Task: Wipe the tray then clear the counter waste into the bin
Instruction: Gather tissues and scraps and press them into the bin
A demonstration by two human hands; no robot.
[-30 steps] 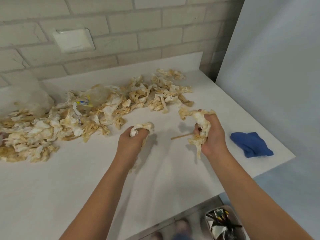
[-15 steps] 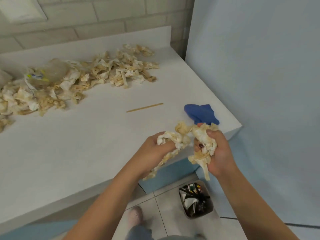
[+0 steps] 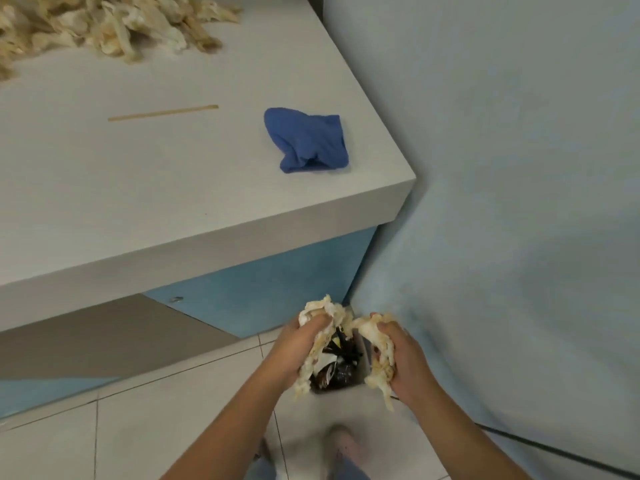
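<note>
White counter (image 3: 173, 188), bin (image 3: 341, 368) on floor below: L hand (image 3: 294, 344) & R hand (image 3: 407, 358) each clench soiled paper wads (image 3: 325, 311) – prob light, soft, crushable; bunch in whole fist

A wad of stained, crumpled paper (image 3: 320, 311) is gripped in the left hand (image 3: 294, 344) and a second wad (image 3: 372, 336) in the right hand (image 3: 405, 358); both are held just above a small bin (image 3: 363, 355) on the tiled floor (image 3: 138, 427), in which dark rubbish (image 3: 341, 370) is seen. On the white counter (image 3: 173, 188) a blue cloth (image 3: 308, 140) is bunched near the corner, a thin wooden stick (image 3: 162, 112) is laid to its left, and a pile of similar crumpled paper (image 3: 104, 26) is heaped at the far side
</note>
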